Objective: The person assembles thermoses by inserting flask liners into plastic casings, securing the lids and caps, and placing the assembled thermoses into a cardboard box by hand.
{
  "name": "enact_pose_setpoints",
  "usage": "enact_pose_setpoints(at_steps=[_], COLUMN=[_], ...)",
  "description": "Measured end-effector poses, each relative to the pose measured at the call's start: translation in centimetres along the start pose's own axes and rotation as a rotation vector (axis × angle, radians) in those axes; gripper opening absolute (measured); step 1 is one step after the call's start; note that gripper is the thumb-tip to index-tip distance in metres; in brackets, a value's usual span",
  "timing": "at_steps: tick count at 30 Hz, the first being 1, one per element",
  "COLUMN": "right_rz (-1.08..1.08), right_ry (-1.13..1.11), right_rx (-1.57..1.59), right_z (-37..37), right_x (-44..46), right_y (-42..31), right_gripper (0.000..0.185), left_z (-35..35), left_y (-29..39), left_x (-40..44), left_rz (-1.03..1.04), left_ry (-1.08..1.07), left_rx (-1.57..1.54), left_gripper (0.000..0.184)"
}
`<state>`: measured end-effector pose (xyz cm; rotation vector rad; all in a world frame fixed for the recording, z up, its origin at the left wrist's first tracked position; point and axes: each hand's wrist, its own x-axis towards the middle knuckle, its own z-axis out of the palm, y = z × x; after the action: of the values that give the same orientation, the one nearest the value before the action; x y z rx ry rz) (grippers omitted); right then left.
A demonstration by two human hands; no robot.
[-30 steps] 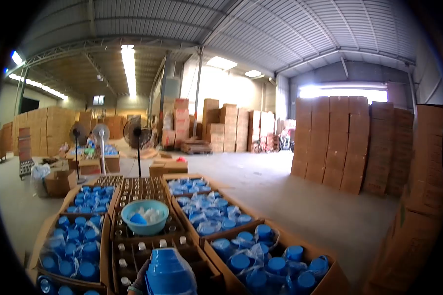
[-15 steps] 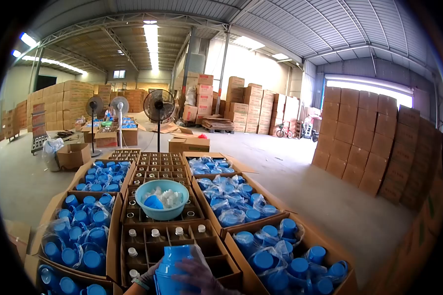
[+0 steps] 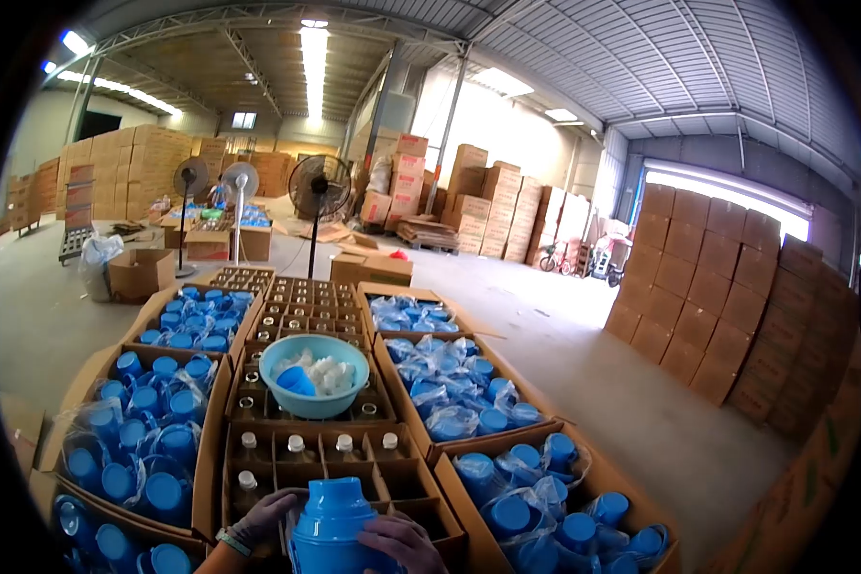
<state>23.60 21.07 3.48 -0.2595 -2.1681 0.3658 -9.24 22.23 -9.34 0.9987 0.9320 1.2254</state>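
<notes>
Upright in front of me at the bottom is a blue plastic thermos flask [image 3: 333, 526] with a stepped, narrower top. My right hand [image 3: 407, 542], in a thin greyish glove, curls its fingers against the flask's right side. Beside the flask's left shoulder is my left hand [image 3: 261, 519], also gloved, with its fingers stretched towards the top; contact there is unclear. A band circles the left wrist. Just beyond, a divided carton [image 3: 397, 478] holds several glass bottles with white caps [image 3: 297, 445]. The flask's lower end is cut off by the frame.
A light-blue basin [image 3: 320, 407] with white pieces and a blue cup sits on cartons of bottles. Cartons with bagged blue cups stand left [image 3: 206, 478] and right [image 3: 555, 426]. Farther off are standing fans [image 3: 320, 187] and stacked boxes [image 3: 698, 277].
My left hand has shifted up and left along the flask, its fingers now extended. My right hand has settled lower on the right side. The view has shifted slightly.
</notes>
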Motion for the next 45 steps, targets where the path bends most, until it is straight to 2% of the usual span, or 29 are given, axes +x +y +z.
enact_pose_setpoints(at_steps=[2, 3, 5, 6, 7, 9, 10, 12, 13, 14, 15, 16, 19, 20, 22, 25, 29, 31, 33, 34, 36, 38, 39, 40, 41, 42, 43, 44, 45], right_rz=[-0.022, -0.082, -0.026, -0.004, -0.051, 0.055, 0.116, 0.145, 0.165, 0.188, 0.211, 0.228, 0.631, 0.812, 1.045, 1.365, 1.276, 1.427, 1.465, 1.443, 1.340, 1.184, 0.989, 0.788, 0.499, 0.206, 0.106, 0.008, 0.055], right_ry=[0.012, -0.035, -0.070, -0.084, 0.017, 0.002, -0.009, -0.009, -0.007, -0.018, -0.027, -0.036, 0.128, 0.133, -0.029, -0.117, -0.172, -0.369, -0.541, -0.626, -0.779, -0.908, -0.635, -0.363, -0.244, -0.123, -0.140, -0.155, -0.142], right_rx=[-0.023, -0.143, -0.136, -0.131, -0.055, 0.032, 0.079, 0.107, 0.123, 0.165, 0.209, 0.251, 0.634, 0.931, 1.304, 1.515, 1.306, 0.979, 0.816, 0.825, 0.738, 0.537, 0.449, 0.351, 0.159, -0.040, -0.058, -0.080, -0.043], right_z=[1.9, 3.3, 3.5, 3.4, 0.0, -0.4, -0.3, -0.1, 0.0, 0.1, 0.2, 0.4, 1.7, 3.1, 3.0, 3.5, 3.4, 0.2, -2.2, -3.6, -6.6, -9.4, -9.0, -8.4, -6.8, -4.5, -2.9, -1.6, -0.8], right_x=[0.4, -0.3, -1.6, -1.9, 0.8, -0.6, -1.2, -1.6, -1.7, -1.7, -1.3, -0.8, -0.6, -1.6, -0.7, -0.7, -4.9, -3.4, -4.2, -6.6, -6.8, -2.7, -2.5, -2.3, -0.7, 1.0, 1.7, 2.2, 2.1], right_y=[0.0, 0.6, 1.4, 1.6, -1.5, -0.1, 0.5, 0.8, 0.9, 0.9, 1.1, 1.6, 3.5, 5.9, 6.8, 6.3, 5.4, 1.5, 1.3, 2.5, 4.2, 4.7, 5.2, 5.4, 4.5, 3.4, 2.1, 1.2, 1.0], right_gripper=[0.051, 0.056, 0.058, 0.058, 0.053, 0.055, 0.057, 0.057, 0.057, 0.059, 0.062, 0.065, 0.074, 0.080, 0.079, 0.069, 0.063, 0.061, 0.059, 0.057, 0.051, 0.044, 0.045, 0.046, 0.050, 0.055, 0.059, 0.062, 0.061], left_z=[5.1, 4.8, 2.4, -0.1, -3.3, 1.7, -2.9, -4.3, -8.4, -9.1, -8.7, -7.8, -5.9, -5.2, -3.9, -2.3, -2.4, -2.9, -3.6, -2.5, -5.4, -1.7, 0.0, 1.4, 4.6, 6.3, 8.0, 8.3, 9.3], left_y=[1.5, 0.2, -4.7, -8.1, -11.8, -2.3, -5.0, -2.0, -5.6, -7.7, -8.2, -7.7, -6.2, -5.8, -5.5, -6.8, -8.0, -7.9, -5.4, -1.6, -2.1, 0.9, 2.2, 1.2, 2.6, 2.2, 1.9, 0.0, 0.9], left_x=[-3.2, -3.4, -3.8, -4.2, -4.4, -8.4, -7.2, -5.9, -5.8, -4.1, -4.1, -4.2, -2.1, -1.3, 0.3, 2.0, 1.8, 1.2, 0.8, -0.1, -0.4, -2.6, -3.2, -3.3, -4.3, -4.6, -4.9, -4.8, -5.6], left_rz=[-0.170, -0.140, -0.075, -0.023, 0.032, -0.059, -0.251, -0.482, 0.043, -0.497, -0.623, -0.620, -0.613, -0.608, -0.601, -0.604, -0.631, -0.609, -0.513, -0.442, -0.205, 0.013, 0.125, 0.142, 0.193, 0.192, 0.191, 0.114, 0.143], left_ry=[0.035, 0.058, 0.109, 0.123, 0.138, 0.099, -0.054, -0.208, -0.489, -0.326, -0.254, -0.236, -0.205, -0.184, -0.134, -0.201, -0.377, -0.462, -0.414, -0.225, 0.222, 0.240, 0.246, 0.136, 0.107, 0.090, 0.074, 0.066, 0.106], left_rx=[-0.350, -0.306, -0.209, 0.021, 0.254, 0.537, 0.391, 0.553, 0.802, 0.270, 0.165, 0.162, 0.148, 0.138, 0.128, 0.115, 0.190, 0.254, 0.336, 0.327, 0.280, 0.168, 0.110, -0.046, 0.137, 0.061, -0.016, -0.350, -0.384], left_gripper=[0.048, 0.049, 0.050, 0.050, 0.050, 0.046, 0.041, 0.043, 0.047, 0.051, 0.051, 0.051, 0.051, 0.051, 0.051, 0.050, 0.050, 0.049, 0.049, 0.045, 0.047, 0.045, 0.045, 0.052, 0.058, 0.064, 0.070, 0.075, 0.080])
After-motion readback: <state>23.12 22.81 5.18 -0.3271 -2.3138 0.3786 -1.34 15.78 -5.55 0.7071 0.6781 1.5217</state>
